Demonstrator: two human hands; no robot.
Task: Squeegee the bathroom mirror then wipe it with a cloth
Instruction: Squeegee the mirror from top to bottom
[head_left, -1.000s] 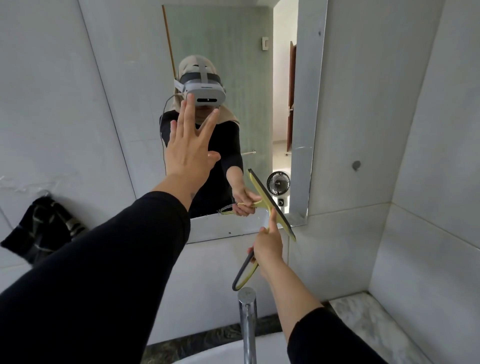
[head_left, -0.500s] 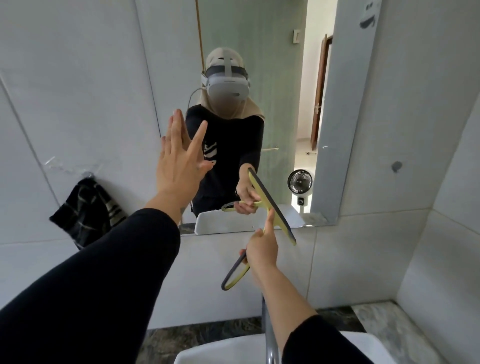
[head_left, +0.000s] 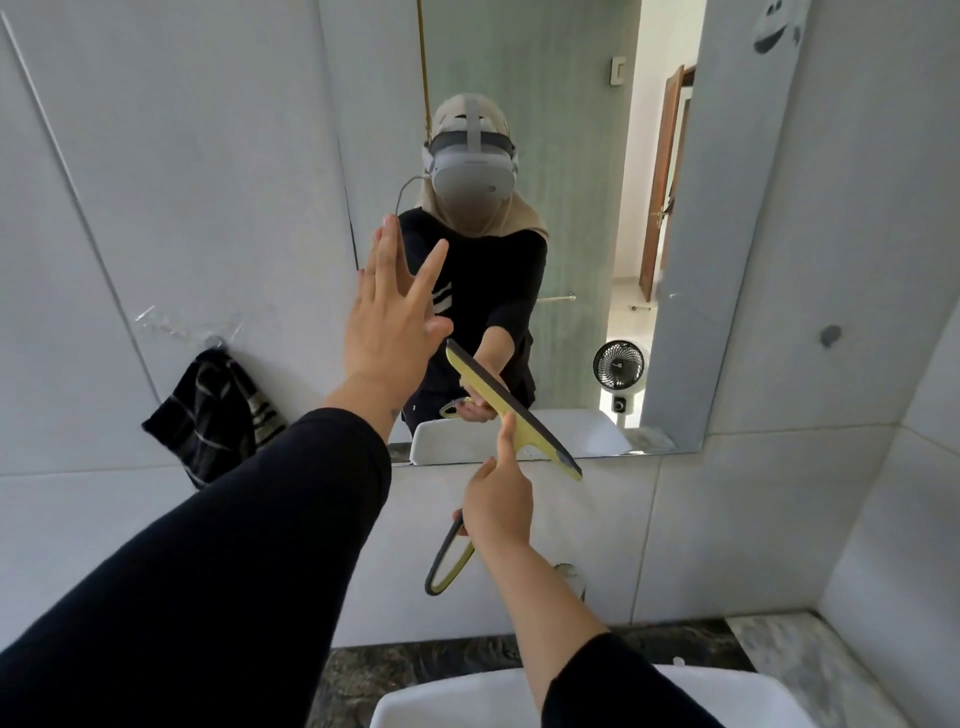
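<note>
The wall mirror (head_left: 571, 156) fills the upper middle of the view and reflects a person wearing a headset. My right hand (head_left: 496, 506) grips the handle of a yellow-green squeegee (head_left: 511, 408), index finger stretched along its neck. Its dark rubber blade lies tilted against the mirror's lower edge. My left hand (head_left: 389, 317) is raised flat with straight fingers near the mirror's left side; contact with the glass is unclear. A dark striped cloth (head_left: 215, 415) hangs on the wall at the left.
A white basin (head_left: 769, 701) sits below, with a dark marble counter (head_left: 426, 670) behind it. Grey wall tiles (head_left: 831, 260) surround the mirror, and a side wall closes in at the right. A small fan shows only as a reflection.
The view has tilted down and shifted, so the mirror sits higher and the basin shows. My left hand has dropped lower on the mirror's left side. The squeegee stays at the bottom edge.
</note>
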